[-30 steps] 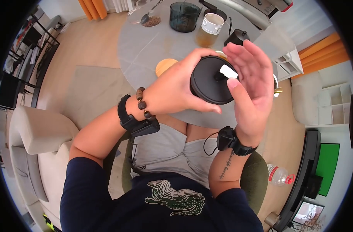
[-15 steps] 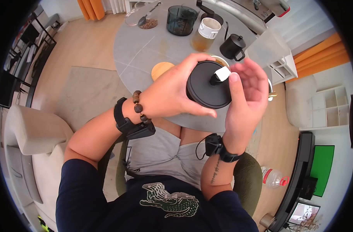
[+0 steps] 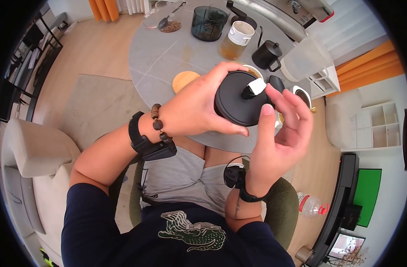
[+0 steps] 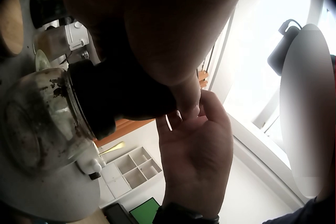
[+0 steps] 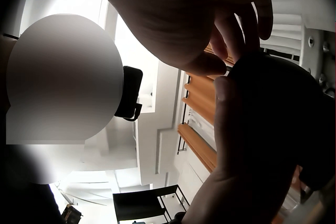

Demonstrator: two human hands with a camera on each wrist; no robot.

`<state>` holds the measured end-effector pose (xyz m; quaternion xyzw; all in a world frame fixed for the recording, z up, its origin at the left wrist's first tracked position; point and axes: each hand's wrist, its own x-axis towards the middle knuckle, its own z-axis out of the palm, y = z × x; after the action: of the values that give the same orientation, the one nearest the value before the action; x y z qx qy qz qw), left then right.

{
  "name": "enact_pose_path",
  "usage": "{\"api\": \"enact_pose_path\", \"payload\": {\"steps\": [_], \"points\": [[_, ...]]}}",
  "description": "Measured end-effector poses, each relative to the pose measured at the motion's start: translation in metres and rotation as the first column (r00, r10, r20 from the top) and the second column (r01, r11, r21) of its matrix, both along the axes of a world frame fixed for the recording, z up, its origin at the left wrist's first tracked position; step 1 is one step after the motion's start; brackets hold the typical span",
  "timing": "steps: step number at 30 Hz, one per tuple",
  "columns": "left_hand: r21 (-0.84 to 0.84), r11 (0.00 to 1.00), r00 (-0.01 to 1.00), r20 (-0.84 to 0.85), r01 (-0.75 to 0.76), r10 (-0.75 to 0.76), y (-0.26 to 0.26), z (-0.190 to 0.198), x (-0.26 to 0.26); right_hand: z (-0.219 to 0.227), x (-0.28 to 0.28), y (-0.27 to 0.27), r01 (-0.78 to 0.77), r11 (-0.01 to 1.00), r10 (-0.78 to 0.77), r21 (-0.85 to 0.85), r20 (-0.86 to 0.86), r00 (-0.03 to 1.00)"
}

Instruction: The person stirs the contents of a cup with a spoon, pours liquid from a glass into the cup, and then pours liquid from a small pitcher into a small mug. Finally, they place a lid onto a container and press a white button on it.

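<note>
My left hand (image 3: 196, 104) grips a black coffee grinder (image 3: 239, 100) from the side, thumb and fingers spread around its body. In the head view its flat round top faces up, and a short black stem with a white tip (image 3: 257, 86) stands on it. A clear glass jar (image 4: 39, 119) with dark specks inside forms the grinder's lower end in the left wrist view. At the grinder's right edge hovers my right hand (image 3: 281, 138), fingers loosely bent, the forefinger tip right at the white tip and the thumb close to the rim. Both wrist views show the grinder's body in deep shadow.
On the grey round table (image 3: 152, 66) stand a carafe (image 3: 234, 42) of amber liquid, a black gooseneck kettle (image 3: 266, 55), a dark see-through container (image 3: 209, 23) and a wooden disc (image 3: 185, 82). A white cup (image 3: 297, 89) sits beyond my right hand.
My right hand has moved from the grinder's far right side down toward my body, its straighter fingers now more bent. The white cup has come into sight. My left hand keeps its grip.
</note>
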<state>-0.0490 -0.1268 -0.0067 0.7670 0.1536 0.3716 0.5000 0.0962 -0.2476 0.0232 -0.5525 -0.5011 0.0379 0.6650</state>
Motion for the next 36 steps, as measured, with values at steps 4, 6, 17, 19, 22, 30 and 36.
{"api": "enact_pose_path", "payload": {"steps": [4,6,17,19,22,30,36], "points": [[0.014,1.0,1.0,0.013,-0.005,0.005,0.0,-0.001,0.001,0.0,-0.001,0.001,-0.044,0.999,0.044,0.019,-0.014,0.999],[0.033,0.999,1.0,0.01,-0.011,0.011,0.0,0.001,0.0,0.001,0.0,0.001,-0.077,0.997,0.077,0.009,-0.035,0.996],[-0.008,1.0,1.0,0.015,-0.013,0.013,0.0,-0.001,0.0,0.006,-0.004,0.026,-0.239,0.968,0.243,-0.072,0.058,0.968],[0.027,0.999,1.0,-0.002,-0.02,0.02,0.001,-0.002,0.0,0.008,-0.006,0.03,-0.28,0.958,0.281,-0.063,0.01,0.96],[0.016,1.0,0.999,0.022,-0.026,0.025,0.001,-0.004,0.002,0.006,-0.003,0.033,-0.318,0.945,0.317,-0.071,-0.029,0.948],[-0.019,1.0,1.0,0.023,0.01,-0.009,0.002,-0.002,0.002,0.004,0.003,0.03,-0.254,0.967,0.255,-0.025,0.047,0.966],[-0.007,1.0,0.999,0.037,0.012,-0.011,0.001,-0.002,0.003,-0.006,0.004,0.015,-0.212,0.972,0.219,0.1,-0.065,0.973]]}}
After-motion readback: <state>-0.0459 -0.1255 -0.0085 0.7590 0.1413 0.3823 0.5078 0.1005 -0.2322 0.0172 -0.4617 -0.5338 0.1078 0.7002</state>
